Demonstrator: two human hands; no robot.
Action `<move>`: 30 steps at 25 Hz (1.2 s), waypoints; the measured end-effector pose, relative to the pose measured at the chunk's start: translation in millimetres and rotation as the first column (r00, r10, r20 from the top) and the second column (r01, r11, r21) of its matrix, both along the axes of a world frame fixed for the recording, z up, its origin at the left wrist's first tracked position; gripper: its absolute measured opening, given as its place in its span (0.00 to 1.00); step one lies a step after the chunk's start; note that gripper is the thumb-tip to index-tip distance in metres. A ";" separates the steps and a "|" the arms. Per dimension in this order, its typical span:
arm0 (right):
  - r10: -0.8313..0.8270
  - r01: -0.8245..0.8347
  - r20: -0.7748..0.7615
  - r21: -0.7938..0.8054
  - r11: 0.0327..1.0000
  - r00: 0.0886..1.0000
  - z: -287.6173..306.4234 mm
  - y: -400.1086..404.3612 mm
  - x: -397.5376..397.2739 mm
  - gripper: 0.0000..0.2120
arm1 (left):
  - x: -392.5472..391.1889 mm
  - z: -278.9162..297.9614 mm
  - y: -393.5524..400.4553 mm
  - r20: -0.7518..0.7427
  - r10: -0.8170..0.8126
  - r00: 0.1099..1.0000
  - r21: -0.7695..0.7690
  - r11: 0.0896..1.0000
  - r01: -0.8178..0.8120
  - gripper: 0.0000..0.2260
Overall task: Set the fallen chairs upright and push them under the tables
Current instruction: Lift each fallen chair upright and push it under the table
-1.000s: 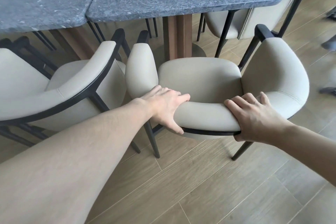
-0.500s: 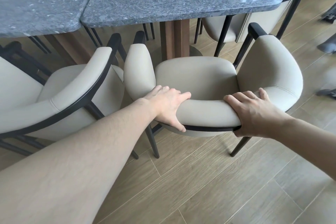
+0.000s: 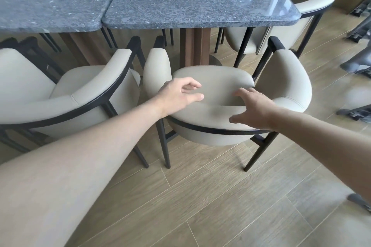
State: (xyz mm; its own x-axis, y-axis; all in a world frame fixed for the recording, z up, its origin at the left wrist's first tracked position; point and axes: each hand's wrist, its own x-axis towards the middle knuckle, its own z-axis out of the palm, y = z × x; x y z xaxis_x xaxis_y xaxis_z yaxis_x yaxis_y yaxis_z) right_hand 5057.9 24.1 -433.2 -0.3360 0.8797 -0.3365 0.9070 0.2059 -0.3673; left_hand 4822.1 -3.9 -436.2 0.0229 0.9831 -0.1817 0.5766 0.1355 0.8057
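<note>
both hands point(image 3: 216, 102) open over upright chair point(image 3: 281, 78), fingertips blurred

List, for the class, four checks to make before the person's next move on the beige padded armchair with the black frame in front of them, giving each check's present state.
1. Beige padded armchair with black frame upright on its legs: ok.
2. Left hand off the backrest, holding nothing: ok.
3. Right hand off the backrest, holding nothing: ok.
4. Seat under the grey speckled stone tabletop: not ok, only the armrest tips reach its edge.
5. Clear of the neighbouring beige armchair on the left: cannot tell, armrests very close.
</note>
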 end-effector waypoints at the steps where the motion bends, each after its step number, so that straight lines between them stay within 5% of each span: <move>1: -0.050 0.053 -0.124 0.019 0.998 0.991 12.0 -7.7 -7.9 0.36 | 3.6 11.4 -13.0 0.020 0.017 1.000 0.019 1.000 -0.017 0.13; 6: -0.229 0.254 -0.636 -0.052 0.966 0.737 76.5 -59.3 -45.2 0.25 | 19.4 78.3 -74.1 0.210 0.190 0.959 0.124 0.968 -0.219 0.13; 12: -0.241 0.339 -0.834 -0.069 0.938 0.497 173.5 -136.0 -52.2 0.19 | 39.7 175.1 -161.3 0.470 0.407 0.783 0.178 0.826 -0.536 0.14; 19: -0.244 0.224 -0.869 -0.159 0.962 0.431 246.6 -241.3 -51.7 0.18 | 52.8 249.1 -280.0 0.549 0.485 0.681 0.107 0.767 -0.633 0.13; 30: -0.216 -0.051 -0.859 -0.269 0.962 0.465 275.2 -345.2 -132.2 0.20 | -19.8 267.0 -418.9 0.593 0.637 0.493 -0.014 0.620 -0.784 0.18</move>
